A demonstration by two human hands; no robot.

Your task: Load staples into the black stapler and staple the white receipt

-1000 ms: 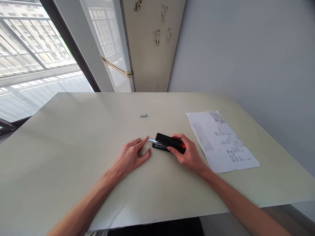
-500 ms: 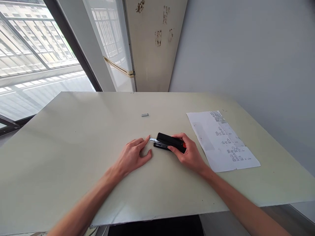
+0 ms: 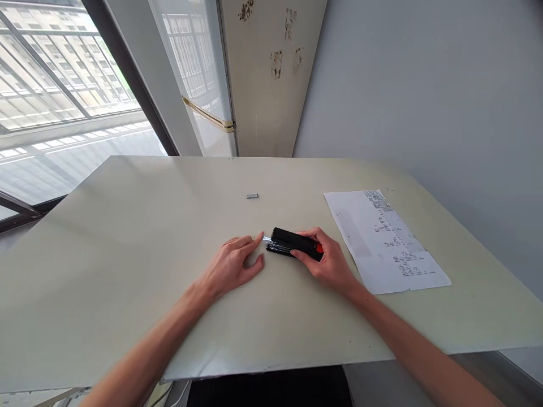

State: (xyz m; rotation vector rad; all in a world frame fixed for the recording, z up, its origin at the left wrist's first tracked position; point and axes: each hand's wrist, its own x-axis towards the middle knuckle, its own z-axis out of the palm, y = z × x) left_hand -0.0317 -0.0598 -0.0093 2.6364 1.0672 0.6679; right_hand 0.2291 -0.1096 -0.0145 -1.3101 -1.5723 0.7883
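A black stapler with a red part at its rear lies on its side or tilted on the table, its front toward the left. My right hand is closed around its rear half, thumb on the near side. From the stapler's front a short silver metal piece sticks out. The index fingertip of my left hand touches the end of that piece. The thumb of this hand is apart from the index finger, and nothing is gripped between them. Farther back lies a small grey strip of staples.
A printed sheet of paper lies flat on the table, right of the stapler. Behind the table stand a refrigerator and a grey wall. A window is at the left.
My left index finger has moved slightly right against the silver piece, and less of that piece sticks out of the stapler. My right hand keeps its hold. The view has shifted a little.
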